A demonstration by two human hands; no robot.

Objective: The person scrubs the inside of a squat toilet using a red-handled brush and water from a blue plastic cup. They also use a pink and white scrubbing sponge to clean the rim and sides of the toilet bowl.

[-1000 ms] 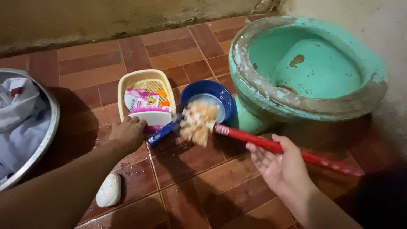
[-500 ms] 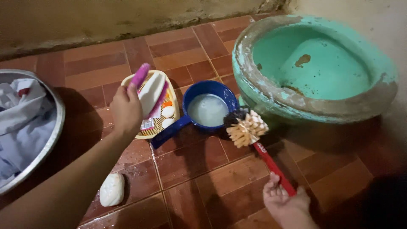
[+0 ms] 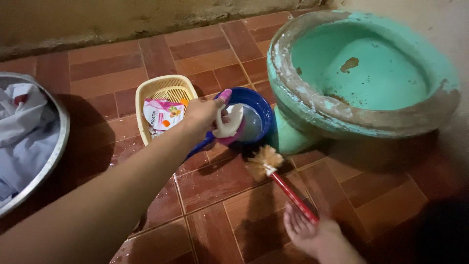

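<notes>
While both hands grip tools, positions read as follows:
Left hand (image 3: 202,115): closed on a pink-and-white scrub brush (image 3: 228,122), held over the blue dipper (image 3: 254,110).
Right hand (image 3: 308,230): fingers wrapped on the red handle of a toilet brush (image 3: 266,164); bristles rest on the tile floor (image 3: 215,186).
Dipper: just beside the green toilet bowl (image 3: 361,73).
Yellow basket (image 3: 163,90): left of the dipper, holds 1 sachet.
Metal basin (image 3: 29,142): far left, holds cloth.

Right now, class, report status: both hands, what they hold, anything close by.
Left hand grips pink-and-white scrub brush over blue dipper. Right hand holds red toilet brush, bristles on tiles. Green toilet bowl close behind.
</notes>
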